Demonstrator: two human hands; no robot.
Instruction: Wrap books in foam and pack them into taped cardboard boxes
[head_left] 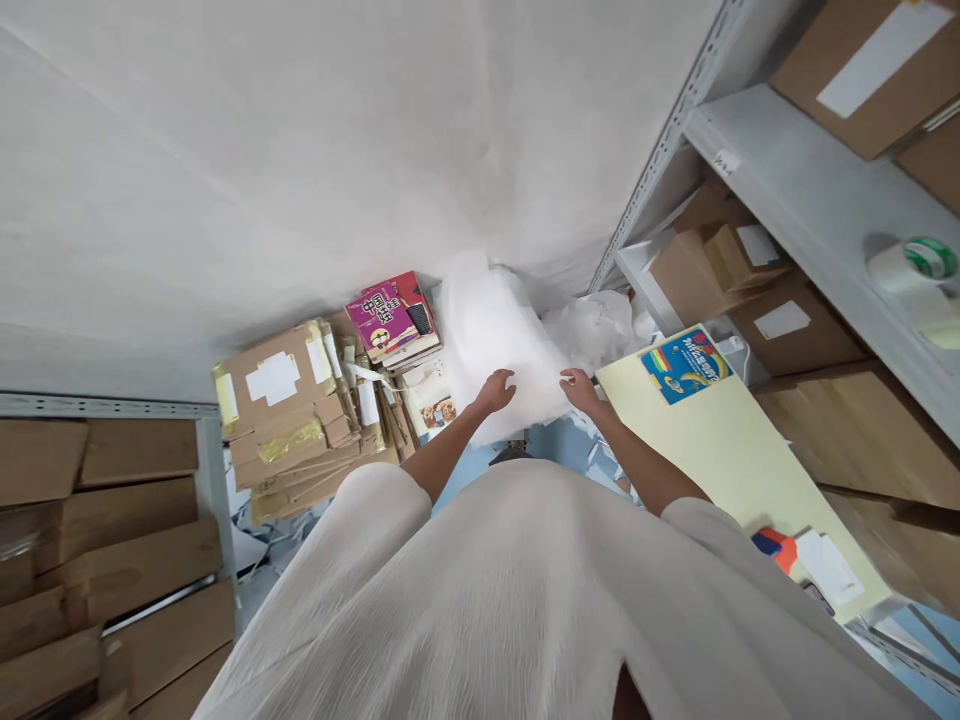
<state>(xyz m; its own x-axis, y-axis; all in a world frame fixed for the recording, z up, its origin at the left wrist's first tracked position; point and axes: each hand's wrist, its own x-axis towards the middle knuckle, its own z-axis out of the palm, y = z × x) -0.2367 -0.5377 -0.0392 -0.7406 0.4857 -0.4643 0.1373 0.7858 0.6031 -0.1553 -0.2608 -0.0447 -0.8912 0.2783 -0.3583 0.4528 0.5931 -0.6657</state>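
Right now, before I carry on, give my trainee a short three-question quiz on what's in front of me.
1. True or false: both hands touch the white wrapping sheet.
2. What lies on the yellow table at its far end: A) a tape roll, B) a colourful booklet, C) a mug?
3. What stands left of the pink book?

Key: 1 true, left hand and right hand both rest on it. 2 B. 3 a stack of flattened cardboard.
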